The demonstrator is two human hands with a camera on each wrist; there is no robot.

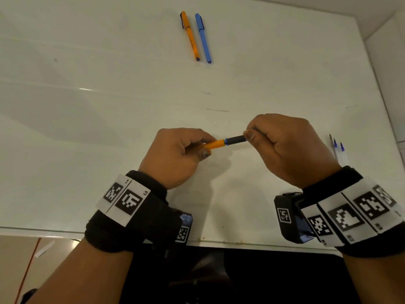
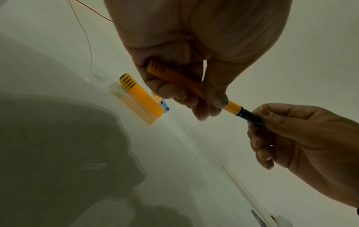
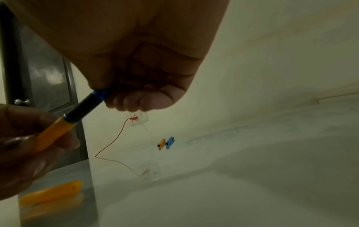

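Above the white table [image 1: 109, 106], near its front edge, both hands hold one orange pen [image 1: 215, 143] level between them. My left hand [image 1: 203, 148] grips the orange barrel [image 2: 232, 107] with thumb and curled fingers. My right hand [image 1: 248, 133] pinches the far end of the pen's black grip section [image 1: 235, 139], where a blue tip part [image 3: 99, 92] shows at the fingers. The black section [image 3: 83, 110] meets the barrel at a blue ring. The nib is hidden inside the right hand. A loose orange pen piece [image 2: 140, 95] lies on the table below the left hand.
An orange capped pen [image 1: 190, 36] and a blue capped pen [image 1: 203, 38] lie side by side at the table's far middle. Several thin refills [image 1: 336, 147] lie right of the right hand. A red wire [image 3: 112, 142] runs to a wall socket [image 3: 139, 119].
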